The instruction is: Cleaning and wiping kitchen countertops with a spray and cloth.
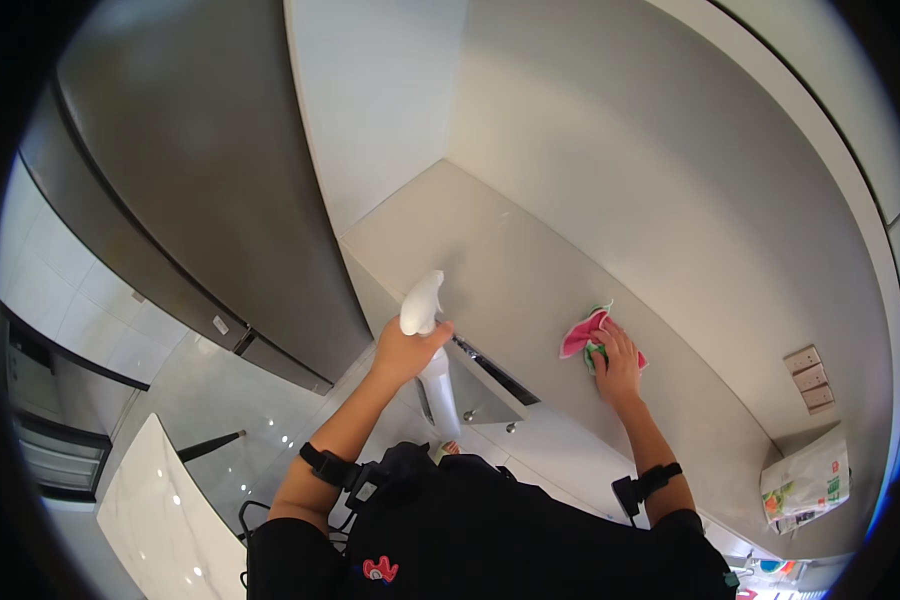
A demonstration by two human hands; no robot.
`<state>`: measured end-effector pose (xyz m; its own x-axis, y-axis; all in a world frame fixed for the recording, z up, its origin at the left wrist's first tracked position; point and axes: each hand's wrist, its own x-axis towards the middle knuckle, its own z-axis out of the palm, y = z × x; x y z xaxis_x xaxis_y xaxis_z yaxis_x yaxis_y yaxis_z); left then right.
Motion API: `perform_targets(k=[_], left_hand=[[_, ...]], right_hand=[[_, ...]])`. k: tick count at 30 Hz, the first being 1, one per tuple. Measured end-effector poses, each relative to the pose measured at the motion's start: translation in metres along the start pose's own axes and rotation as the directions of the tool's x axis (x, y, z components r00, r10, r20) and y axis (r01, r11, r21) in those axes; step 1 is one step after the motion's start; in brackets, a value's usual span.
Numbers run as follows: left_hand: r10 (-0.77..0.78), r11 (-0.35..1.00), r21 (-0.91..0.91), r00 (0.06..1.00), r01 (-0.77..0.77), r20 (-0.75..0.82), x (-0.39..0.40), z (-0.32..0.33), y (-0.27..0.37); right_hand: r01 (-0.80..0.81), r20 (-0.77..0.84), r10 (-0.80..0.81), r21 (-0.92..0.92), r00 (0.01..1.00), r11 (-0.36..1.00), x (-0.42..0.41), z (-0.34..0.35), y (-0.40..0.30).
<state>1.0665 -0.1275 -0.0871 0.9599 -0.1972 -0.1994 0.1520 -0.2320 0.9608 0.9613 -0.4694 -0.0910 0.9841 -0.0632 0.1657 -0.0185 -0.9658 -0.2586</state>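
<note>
My left hand (409, 351) grips a white spray bottle (440, 394) by its neck, just below the trigger head. The bottle is upright over the front edge of the light counter (495, 262), its nozzle pointing towards the back. Further right, my right hand (616, 365) rests on a pink and green cloth (586, 331), which lies crumpled on the counter. My fingers press on the cloth and partly cover it.
A slightly open drawer (495, 373) juts out below the counter. A grey refrigerator (217, 165) stands at left, a marble-look table (172, 517) at lower left. Wall sockets (810, 379) and a printed white bag (806, 484) are at right.
</note>
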Motion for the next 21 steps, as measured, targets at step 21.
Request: perform_targets(k=[21], left_hand=[[0.062, 0.982, 0.166, 0.982, -0.092, 0.180, 0.025, -0.094, -0.001]], right_hand=[[-0.333, -0.249, 0.468, 0.437, 0.848, 0.835, 0.123, 0.032, -0.103]])
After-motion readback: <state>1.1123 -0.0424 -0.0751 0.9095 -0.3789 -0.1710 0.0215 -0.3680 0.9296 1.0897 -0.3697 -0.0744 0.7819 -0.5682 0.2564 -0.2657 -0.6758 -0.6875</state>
